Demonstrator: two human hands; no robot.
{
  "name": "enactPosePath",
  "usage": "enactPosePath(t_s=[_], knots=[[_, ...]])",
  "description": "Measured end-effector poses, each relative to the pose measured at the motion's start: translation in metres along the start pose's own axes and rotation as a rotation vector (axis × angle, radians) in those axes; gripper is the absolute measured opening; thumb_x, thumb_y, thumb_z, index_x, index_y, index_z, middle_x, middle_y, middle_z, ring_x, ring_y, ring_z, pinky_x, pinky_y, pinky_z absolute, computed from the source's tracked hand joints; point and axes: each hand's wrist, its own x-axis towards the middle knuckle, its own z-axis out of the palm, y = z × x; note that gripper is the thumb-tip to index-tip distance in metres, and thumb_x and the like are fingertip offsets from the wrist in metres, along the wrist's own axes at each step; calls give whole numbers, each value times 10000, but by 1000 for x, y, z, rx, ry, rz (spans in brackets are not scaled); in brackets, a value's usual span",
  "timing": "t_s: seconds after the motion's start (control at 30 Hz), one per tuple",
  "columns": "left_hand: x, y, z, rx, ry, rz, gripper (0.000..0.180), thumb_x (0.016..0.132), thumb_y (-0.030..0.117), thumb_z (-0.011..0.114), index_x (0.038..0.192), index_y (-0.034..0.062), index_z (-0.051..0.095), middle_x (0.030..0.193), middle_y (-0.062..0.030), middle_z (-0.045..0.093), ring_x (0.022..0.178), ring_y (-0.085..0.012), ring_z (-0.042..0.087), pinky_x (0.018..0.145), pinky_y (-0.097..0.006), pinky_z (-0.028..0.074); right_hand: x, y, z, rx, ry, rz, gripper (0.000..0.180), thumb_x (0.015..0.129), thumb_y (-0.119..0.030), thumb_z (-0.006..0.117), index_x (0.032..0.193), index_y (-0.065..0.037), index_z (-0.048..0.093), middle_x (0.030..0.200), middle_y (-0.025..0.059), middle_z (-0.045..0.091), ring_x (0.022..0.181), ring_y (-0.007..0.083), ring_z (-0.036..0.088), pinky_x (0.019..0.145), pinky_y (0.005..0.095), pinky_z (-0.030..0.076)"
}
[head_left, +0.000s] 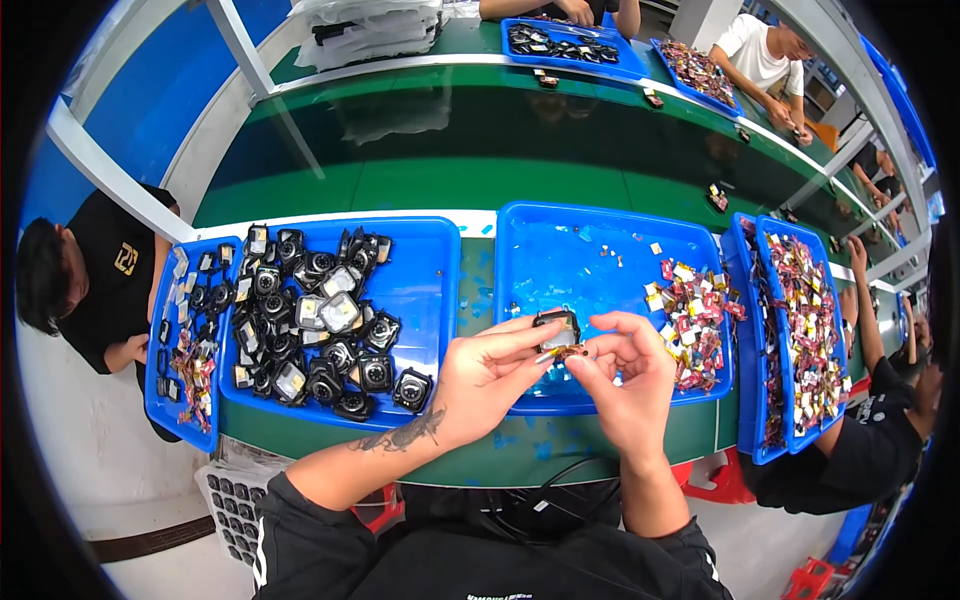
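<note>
In front of me, my left hand (487, 372) grips a black smartwatch case (562, 320) between fingers and thumb. At the near edge of the case sits a small red and yellow electronic part (568, 351), partly covered by my fingertips. The thumb and forefinger of my right hand (635, 380) pinch this part from the right. Both hands are over the near side of a blue tray (570, 228). A pile of small red, yellow and white electronic parts (697, 335) lies at its right end. On the left, another blue tray (425, 270) holds many black watch cases (320, 365).
Stacked blue trays (765, 400) of small parts stand at the right. A green conveyor belt (420, 170) runs beyond a white rail, carrying a few loose parts (717, 198). People work at the left (110, 270), far side and right. A red stool (715, 478) stands below the bench.
</note>
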Motion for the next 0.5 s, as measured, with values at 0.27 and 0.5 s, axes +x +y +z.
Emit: enactPosePath(t_s=[0.27, 0.5], knots=[[-3, 3, 3, -36, 0, -6, 356, 910, -73, 579, 1266, -48, 579, 1285, -170, 574, 1111, -173, 604, 945, -271, 510, 1, 5, 10, -260, 61, -124, 461, 788, 12, 749, 1196, -22, 536, 852, 19, 595, 708, 38, 514, 561, 167, 408], [0, 7, 9, -16, 156, -91, 493, 899, -59, 597, 1374, -1, 481, 1211, -145, 617, 1019, -139, 635, 850, -256, 532, 8, 6, 16, -263, -52, -123, 383, 811, 21, 706, 1165, -13, 563, 822, 24, 583, 748, 83, 598, 635, 239, 552]])
